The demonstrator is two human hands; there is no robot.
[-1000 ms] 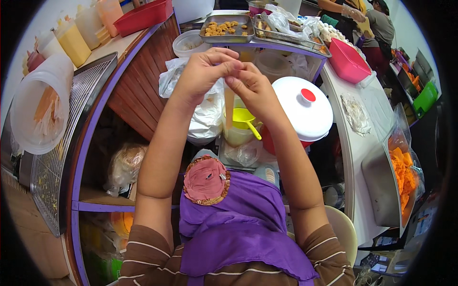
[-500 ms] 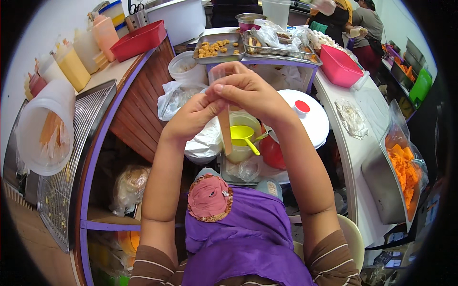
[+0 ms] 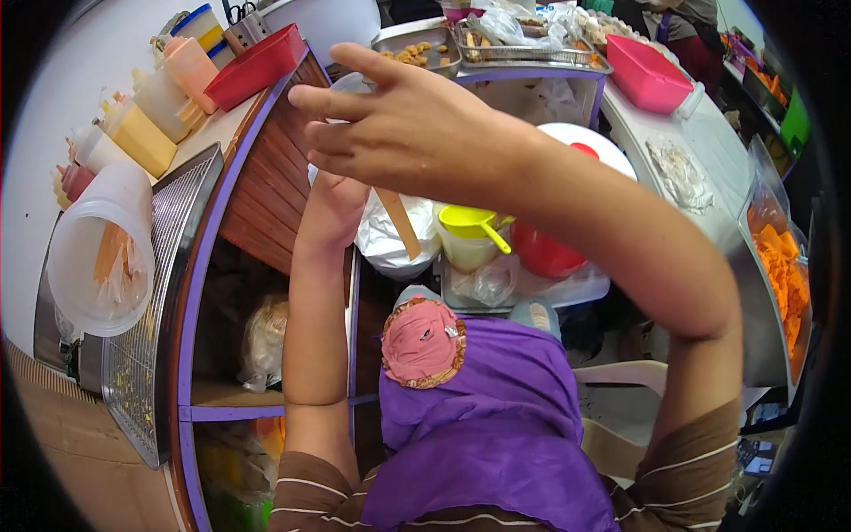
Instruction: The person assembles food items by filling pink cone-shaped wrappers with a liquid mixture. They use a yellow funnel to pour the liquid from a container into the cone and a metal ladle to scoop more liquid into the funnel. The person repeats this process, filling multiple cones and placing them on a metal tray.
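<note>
My left hand [image 3: 337, 211] is closed on a long, slim clear plastic sleeve with brown filling [image 3: 398, 223], which hangs slanting down to the right. Its fingertips and the sleeve's upper end are hidden behind my right hand [image 3: 412, 129]. That hand reaches across to the left above it, fingers spread and nothing seen in them. Below and right of the sleeve stands a pale tub [image 3: 465, 253] with a yellow-green ladle [image 3: 470, 222] lying across its top. A white plastic-covered container [image 3: 390, 239] sits just behind the sleeve.
At left, a translucent tub [image 3: 97, 257] of brown-filled sleeves lies tipped on a wire rack [image 3: 168, 230]. Sauce bottles [image 3: 142, 137] and a red tray [image 3: 257, 71] line the counter. A pink basin [image 3: 647, 75] and a metal pan of orange pieces [image 3: 780, 275] are at right.
My right hand has come away from the sleeve and swung left and up, its fingers opening. My left hand keeps the sleeve and has shifted slightly left. The whole view has shifted.
</note>
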